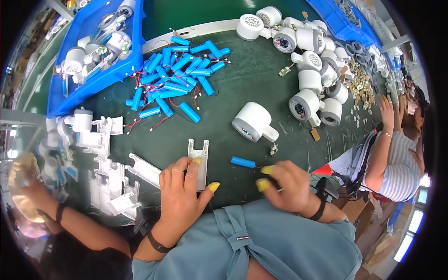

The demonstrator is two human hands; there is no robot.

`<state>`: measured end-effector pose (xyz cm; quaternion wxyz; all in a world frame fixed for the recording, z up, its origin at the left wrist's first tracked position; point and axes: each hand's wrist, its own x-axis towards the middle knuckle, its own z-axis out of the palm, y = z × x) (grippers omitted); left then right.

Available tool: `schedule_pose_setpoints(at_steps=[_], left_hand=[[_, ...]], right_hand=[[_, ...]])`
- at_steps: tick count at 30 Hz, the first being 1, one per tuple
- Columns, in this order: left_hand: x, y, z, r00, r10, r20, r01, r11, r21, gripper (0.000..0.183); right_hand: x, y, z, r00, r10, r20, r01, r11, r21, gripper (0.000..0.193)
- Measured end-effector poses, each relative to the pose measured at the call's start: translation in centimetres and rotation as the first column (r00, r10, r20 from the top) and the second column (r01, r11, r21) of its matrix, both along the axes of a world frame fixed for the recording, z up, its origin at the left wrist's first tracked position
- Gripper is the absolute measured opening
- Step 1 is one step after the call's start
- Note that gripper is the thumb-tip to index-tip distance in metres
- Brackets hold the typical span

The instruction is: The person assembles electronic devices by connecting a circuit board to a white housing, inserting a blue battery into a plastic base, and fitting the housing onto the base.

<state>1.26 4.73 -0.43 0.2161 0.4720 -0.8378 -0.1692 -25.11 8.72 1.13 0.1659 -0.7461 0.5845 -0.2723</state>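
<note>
On our green tabletop (219, 107), a blue bin (138, 37) sat at the far left corner, with a heap of batteries (177, 87) just beside it, toward the far edge. A white housing (254, 119) lay mid-tabletop. By the near edge, we had the left hand (179, 186) spread wide over a shell (201, 163), and the right hand (287, 184), blurred, narrow at the tips, beside a lone battery (242, 162); we could not tell whether it held the wire (259, 166).

Your green workbench (219, 114) brightly lit, white plastic casings (103, 190) overexposed at your left, your right hand (290, 187) motion-blurred, glaring panels (403, 247) lower right, edges bowing toward black fisheye corners
</note>
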Motion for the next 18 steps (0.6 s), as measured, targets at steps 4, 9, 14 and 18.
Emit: schedule_pose_setpoints(at_steps=[4, 9, 14, 18], left_hand=[[0.9, 0.5, 0.5, 0.998, 0.068, 0.002, -0.068, 0.998, 0.01, 0.069], [2.0, 0.9, 0.7, 0.99, 0.077, 0.119, -0.069, 0.995, -0.074, 0.067], [1.9, 0.5, -0.7, 0.986, -0.067, -0.151, 0.078, 0.995, 0.066, 0.08], [1.6, 0.2, -0.9, 0.979, -0.099, -0.178, 0.113, 0.991, 0.068, 0.094]], right_hand=[[2.3, -1.7, -0.4, 0.988, 0.13, -0.08, -0.129, 0.992, 0.018, 0.038], [2.1, -2.4, -1.4, 0.995, 0.1, 0.016, -0.1, 0.995, 0.005, 0.033], [3.3, -4.2, -0.2, 0.972, 0.228, 0.063, -0.221, 0.969, -0.111, 0.038], [5.5, -4.7, -0.9, 0.917, 0.398, 0.02, -0.391, 0.909, -0.143, 0.035]])
